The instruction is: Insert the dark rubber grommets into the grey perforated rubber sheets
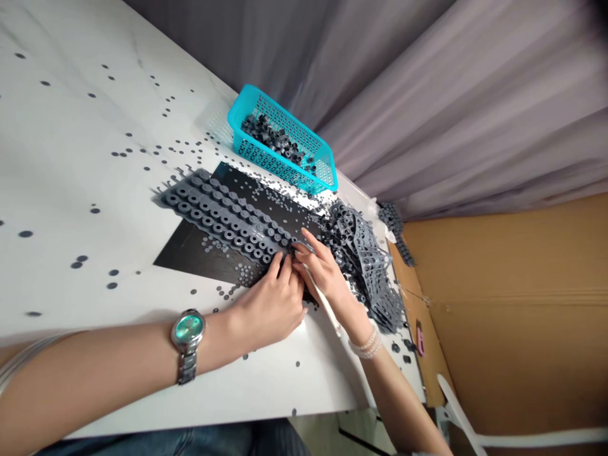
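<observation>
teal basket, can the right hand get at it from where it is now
Probably yes: the teal basket is open-topped, and nothing tall seems to stand between it and the right hand, just low pieces on the black mat.

Strip (222, 214) end at centre hidden from me by left hand (275, 303) and right hand (329, 273), watch dial (189, 327) too small to read, jeans (190, 441) cut off along bottom edge
</observation>
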Action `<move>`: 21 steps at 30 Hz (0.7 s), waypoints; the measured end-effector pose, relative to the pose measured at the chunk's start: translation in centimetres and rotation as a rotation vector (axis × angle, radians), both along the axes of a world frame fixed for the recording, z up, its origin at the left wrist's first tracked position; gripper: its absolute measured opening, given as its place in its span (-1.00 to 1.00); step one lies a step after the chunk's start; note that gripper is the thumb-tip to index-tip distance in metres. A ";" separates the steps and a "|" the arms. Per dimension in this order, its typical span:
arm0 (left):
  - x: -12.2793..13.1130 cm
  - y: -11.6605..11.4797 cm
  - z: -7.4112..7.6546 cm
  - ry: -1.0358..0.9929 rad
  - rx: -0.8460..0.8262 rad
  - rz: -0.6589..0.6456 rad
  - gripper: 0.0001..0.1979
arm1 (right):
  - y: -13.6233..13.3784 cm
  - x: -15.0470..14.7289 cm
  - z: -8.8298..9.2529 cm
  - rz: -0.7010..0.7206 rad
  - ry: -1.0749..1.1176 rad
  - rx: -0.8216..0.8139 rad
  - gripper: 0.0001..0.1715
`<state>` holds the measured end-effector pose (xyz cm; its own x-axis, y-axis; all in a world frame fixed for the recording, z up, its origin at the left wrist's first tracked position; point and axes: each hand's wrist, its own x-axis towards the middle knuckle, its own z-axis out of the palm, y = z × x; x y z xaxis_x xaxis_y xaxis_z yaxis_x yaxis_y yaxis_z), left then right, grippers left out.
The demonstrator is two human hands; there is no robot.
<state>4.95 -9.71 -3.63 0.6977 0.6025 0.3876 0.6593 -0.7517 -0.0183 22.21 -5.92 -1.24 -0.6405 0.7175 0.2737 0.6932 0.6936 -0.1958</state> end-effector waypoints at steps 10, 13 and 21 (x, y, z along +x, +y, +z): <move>0.0 0.0 0.2 0.027 -0.048 0.006 -0.36 | 2.0 1.2 0.1 -0.254 0.080 0.040 -0.74; 0.1 0.0 0.2 0.012 -0.043 -0.003 -0.38 | 0.9 0.2 0.1 -0.171 0.092 -0.024 -0.77; 0.1 -0.1 0.0 -0.001 -0.024 -0.010 -0.45 | 0.7 -1.4 0.4 -0.112 0.059 -0.062 -0.77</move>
